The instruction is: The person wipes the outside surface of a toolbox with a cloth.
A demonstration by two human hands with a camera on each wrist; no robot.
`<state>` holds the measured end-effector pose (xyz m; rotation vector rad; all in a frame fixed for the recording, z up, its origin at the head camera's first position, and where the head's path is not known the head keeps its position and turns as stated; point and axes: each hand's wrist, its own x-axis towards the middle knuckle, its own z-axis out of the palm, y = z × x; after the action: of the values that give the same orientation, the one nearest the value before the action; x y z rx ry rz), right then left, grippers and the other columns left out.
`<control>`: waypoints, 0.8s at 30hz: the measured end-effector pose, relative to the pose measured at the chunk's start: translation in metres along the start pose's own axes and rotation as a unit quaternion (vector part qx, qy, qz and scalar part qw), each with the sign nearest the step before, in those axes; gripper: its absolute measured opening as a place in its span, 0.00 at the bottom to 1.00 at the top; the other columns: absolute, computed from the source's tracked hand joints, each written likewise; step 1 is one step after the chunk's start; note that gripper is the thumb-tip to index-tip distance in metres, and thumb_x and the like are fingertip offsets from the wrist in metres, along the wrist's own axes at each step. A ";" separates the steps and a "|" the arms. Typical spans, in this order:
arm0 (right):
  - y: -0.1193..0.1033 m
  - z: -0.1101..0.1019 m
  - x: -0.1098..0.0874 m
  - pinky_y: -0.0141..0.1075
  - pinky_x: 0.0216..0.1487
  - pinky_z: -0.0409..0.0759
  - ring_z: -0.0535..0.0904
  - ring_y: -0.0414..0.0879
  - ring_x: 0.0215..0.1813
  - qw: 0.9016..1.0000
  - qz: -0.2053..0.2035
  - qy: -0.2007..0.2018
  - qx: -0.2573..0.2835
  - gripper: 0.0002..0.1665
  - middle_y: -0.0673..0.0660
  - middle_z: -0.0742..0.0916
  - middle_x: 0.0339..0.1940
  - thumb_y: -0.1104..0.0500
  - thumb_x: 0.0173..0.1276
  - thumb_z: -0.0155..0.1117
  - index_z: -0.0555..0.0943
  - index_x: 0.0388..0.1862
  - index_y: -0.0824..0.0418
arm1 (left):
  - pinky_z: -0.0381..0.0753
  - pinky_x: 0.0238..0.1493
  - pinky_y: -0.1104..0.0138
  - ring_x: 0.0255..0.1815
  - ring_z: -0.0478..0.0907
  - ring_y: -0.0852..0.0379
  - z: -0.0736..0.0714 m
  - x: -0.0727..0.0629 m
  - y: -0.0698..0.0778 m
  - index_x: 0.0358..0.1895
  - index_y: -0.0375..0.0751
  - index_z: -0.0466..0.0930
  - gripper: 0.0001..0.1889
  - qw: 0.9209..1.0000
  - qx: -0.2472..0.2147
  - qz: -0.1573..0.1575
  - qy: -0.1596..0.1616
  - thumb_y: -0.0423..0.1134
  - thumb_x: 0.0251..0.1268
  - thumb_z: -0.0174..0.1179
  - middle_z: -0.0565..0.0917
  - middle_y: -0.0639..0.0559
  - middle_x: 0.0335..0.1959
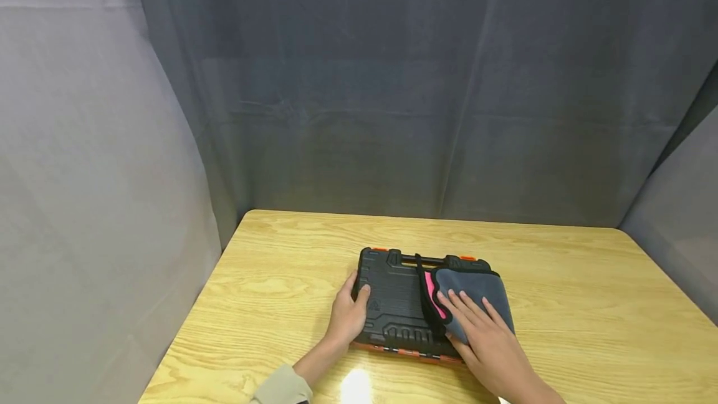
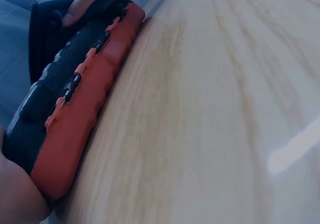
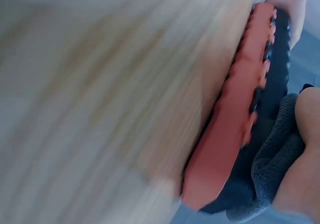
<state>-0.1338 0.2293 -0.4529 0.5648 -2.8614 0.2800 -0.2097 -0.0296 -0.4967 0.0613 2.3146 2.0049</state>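
Observation:
A black tool case (image 1: 392,292) with an orange base (image 2: 75,134) lies flat on the wooden table, its carry handle toward the back. My left hand (image 1: 346,313) grips the case's left edge, thumb on top and fingers down the side. Over the right part of the lid lies a folded grey cloth (image 1: 471,285) with black edging and a pink strip showing. My right hand (image 1: 485,338) rests flat on this cloth, fingers spread and nearly straight. In the right wrist view, the fluffy cloth (image 3: 277,149) hangs over the case's front edge under that hand.
The wood-grain table (image 1: 269,292) extends on both sides of the case. A dark grey curtain (image 1: 364,92) hangs behind the back edge. Pale fabric (image 1: 95,173) stands along the left side, and more light fabric (image 1: 681,204) is at the right.

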 end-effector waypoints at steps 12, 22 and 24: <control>0.030 -0.018 -0.006 0.62 0.72 0.54 0.64 0.63 0.73 0.997 0.040 -0.027 0.066 0.36 0.65 0.72 0.72 0.60 0.69 0.67 0.68 0.74 0.65 | 0.64 0.69 0.45 0.71 0.62 0.35 0.000 0.000 -0.001 0.78 0.31 0.52 0.35 1.000 -0.002 0.004 0.010 0.45 0.77 0.53 0.62 0.32 0.74; 0.050 -0.053 0.018 0.36 0.24 0.67 0.71 0.42 0.24 0.988 0.056 0.070 0.127 0.05 0.49 0.74 0.21 0.62 0.78 0.55 0.73 0.47 0.63 | 0.62 0.69 0.44 0.73 0.60 0.35 0.000 -0.002 0.002 0.78 0.32 0.51 0.35 1.000 -0.004 0.000 0.008 0.45 0.78 0.52 0.60 0.32 0.75; 0.052 -0.060 0.029 0.38 0.25 0.67 0.72 0.43 0.26 0.986 0.053 0.074 0.138 0.08 0.52 0.78 0.25 0.61 0.80 0.53 0.73 0.52 0.65 | 0.62 0.69 0.44 0.73 0.60 0.35 0.000 -0.002 0.002 0.79 0.32 0.50 0.35 1.000 -0.005 -0.003 0.006 0.46 0.78 0.52 0.60 0.32 0.75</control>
<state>-0.1700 0.2800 -0.3961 0.4181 -2.7298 0.7136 -0.2074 -0.0299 -0.4949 0.0422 2.3101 2.0186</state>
